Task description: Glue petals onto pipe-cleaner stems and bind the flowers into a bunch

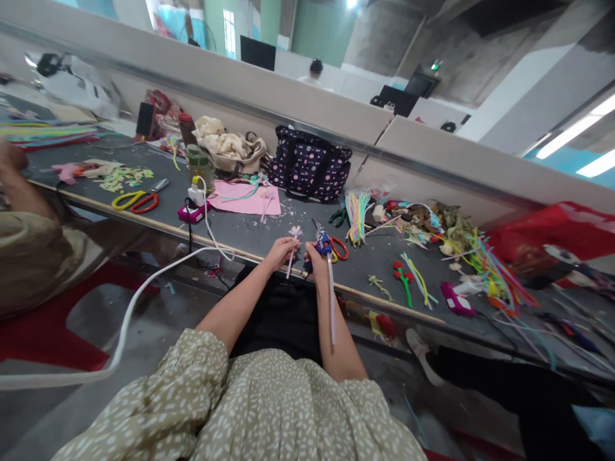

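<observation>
Left fingers (pixel 291 242) pinched on pale artificial flower (pixel 295 231), near desk (pixel 235 225) edge; right fingers (pixel 310 250) closed around glue gun (pixel 323 241). Flower head already formed on its stem; remaining work indeterminable.

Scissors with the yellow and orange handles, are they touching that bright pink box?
Apart: the head view shows a strip of dark tabletop between the orange handle of the scissors and the pink box.
</observation>
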Action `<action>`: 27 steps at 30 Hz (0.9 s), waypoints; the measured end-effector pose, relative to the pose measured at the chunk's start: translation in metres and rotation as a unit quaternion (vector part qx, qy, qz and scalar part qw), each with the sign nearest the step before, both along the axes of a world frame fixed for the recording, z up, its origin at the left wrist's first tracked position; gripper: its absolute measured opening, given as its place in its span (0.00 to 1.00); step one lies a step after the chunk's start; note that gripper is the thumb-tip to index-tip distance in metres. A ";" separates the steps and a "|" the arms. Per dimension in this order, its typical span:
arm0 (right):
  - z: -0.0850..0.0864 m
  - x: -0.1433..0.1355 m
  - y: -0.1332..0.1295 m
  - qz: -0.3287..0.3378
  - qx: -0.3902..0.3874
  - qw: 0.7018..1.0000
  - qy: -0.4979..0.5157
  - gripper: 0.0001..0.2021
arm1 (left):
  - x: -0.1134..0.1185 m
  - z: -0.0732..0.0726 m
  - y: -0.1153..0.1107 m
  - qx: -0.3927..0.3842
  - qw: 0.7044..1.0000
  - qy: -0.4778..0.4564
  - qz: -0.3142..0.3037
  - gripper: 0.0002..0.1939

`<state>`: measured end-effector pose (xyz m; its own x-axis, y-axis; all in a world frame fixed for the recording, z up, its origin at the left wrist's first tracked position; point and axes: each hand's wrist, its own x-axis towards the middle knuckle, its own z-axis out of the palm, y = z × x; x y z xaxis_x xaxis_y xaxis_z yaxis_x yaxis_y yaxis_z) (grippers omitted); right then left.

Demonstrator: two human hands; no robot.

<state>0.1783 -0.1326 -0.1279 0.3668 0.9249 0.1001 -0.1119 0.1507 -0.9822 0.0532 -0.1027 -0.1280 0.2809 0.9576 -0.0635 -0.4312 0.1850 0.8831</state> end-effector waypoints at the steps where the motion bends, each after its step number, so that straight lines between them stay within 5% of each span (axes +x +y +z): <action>1: 0.001 -0.001 0.003 0.002 0.004 1.000 0.000 0.18 | 0.000 0.000 0.000 0.002 1.000 0.001 -0.002 0.15; 14: -0.003 0.002 0.016 -0.002 0.054 0.995 -0.081 0.14 | -0.001 -0.001 0.000 0.001 1.000 0.003 -0.023 0.16; 19: 0.012 0.008 0.020 -0.019 0.083 0.988 -0.129 0.12 | 0.000 -0.004 0.006 -0.010 0.999 0.006 -0.039 0.16; 27: 0.039 0.019 0.028 -0.004 0.137 0.920 -0.367 0.10 | 0.001 -0.005 0.009 -0.013 0.998 0.004 -0.059 0.13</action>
<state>0.1977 -0.1045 -0.0891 0.1135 0.8260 0.5522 0.5681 0.4020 -0.7181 0.0541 -0.0935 -0.1333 0.3908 0.9161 -0.0901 -0.3980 0.2564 0.8808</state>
